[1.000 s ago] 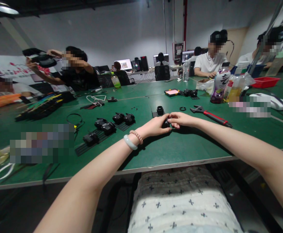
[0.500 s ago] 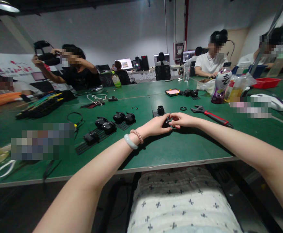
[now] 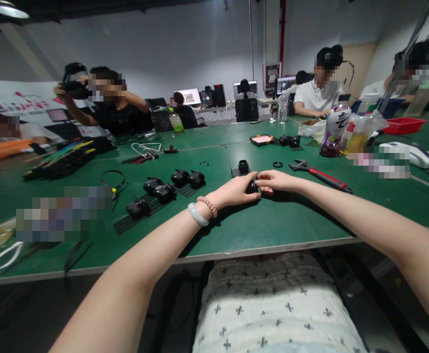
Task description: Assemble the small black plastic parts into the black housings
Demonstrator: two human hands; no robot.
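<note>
My left hand [image 3: 238,189], with a pale bangle and a beaded bracelet at the wrist, is wrapped round a small black part [image 3: 252,186]. Most of that part is hidden by the fingers. From the other side my right hand [image 3: 271,182] pinches at its edge, fingertips bent together; what exactly they grip is hard to make out. Just beyond the hands stands a black round threaded fitting [image 3: 243,166] on a dark plate. A black hex nut [image 3: 278,164] and an adjustable wrench [image 3: 321,175] with a red and black handle lie right of it.
Left on the green table [image 3: 222,235] sit several black rounded units [image 3: 159,189] on slotted plates. A cable loop [image 3: 113,181] and dark bundled strips [image 3: 65,158] lie farther left. Bottles [image 3: 335,128] and a red tray [image 3: 406,125] stand right. Other people sit around.
My right fingers have drawn closer together at the black part's edge. My left hand stays nearly still. Across the table, a person's raised headset has shifted slightly right.
</note>
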